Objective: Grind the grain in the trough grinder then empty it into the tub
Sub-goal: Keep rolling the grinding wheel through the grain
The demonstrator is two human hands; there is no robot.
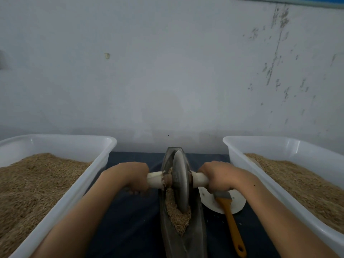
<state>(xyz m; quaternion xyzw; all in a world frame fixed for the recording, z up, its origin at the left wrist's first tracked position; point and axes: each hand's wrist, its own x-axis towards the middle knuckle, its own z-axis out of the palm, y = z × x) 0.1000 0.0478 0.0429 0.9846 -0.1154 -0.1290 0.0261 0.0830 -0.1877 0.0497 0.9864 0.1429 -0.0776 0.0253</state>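
2 hands (134, 176) (217, 176) grip the wheel's handles (155, 180); grain fills both tubs (104, 146).

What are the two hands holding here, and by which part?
The grinder wheel, by its axle handles: the left hand grips the white handle on its side, the right hand the opposite one.

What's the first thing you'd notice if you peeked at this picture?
Right in the middle, a big grey wheel stands in a long trough of crushed grain, with the left hand and the right hand each keeping a grip on its white handle. On either side sits a white tub heaped with grain.
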